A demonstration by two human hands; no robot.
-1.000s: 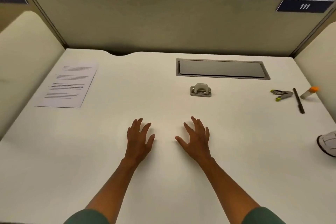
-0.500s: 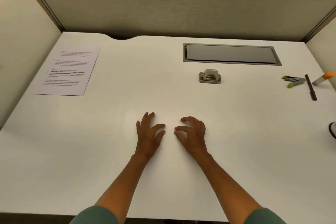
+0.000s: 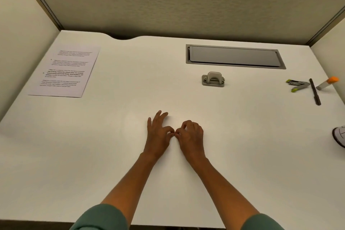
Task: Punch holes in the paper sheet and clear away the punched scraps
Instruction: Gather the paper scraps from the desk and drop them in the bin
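A printed paper sheet [image 3: 65, 72] lies flat at the far left of the white desk [image 3: 112, 155]. A small grey hole punch [image 3: 213, 79] stands right of centre, in front of the desk's cable hatch. My left hand [image 3: 158, 134] and my right hand [image 3: 190, 137] rest on the desk in the middle, well short of both objects. Their thumb and forefinger tips meet between them. The left hand's other fingers are spread; the right hand's fingers are curled in. Neither hand holds anything.
A grey cable hatch [image 3: 234, 56] is set into the desk at the back. At the far right lie a stapler with green tips [image 3: 296, 86], a dark pen [image 3: 315, 91] and an orange-capped glue stick [image 3: 327, 83]. A white round object [image 3: 339, 136] sits at the right edge. Partition walls enclose three sides.
Both hands have drawn together from flat and spread to pinched, fingertips touching. The camera has tilted down and moved closer to the desk.
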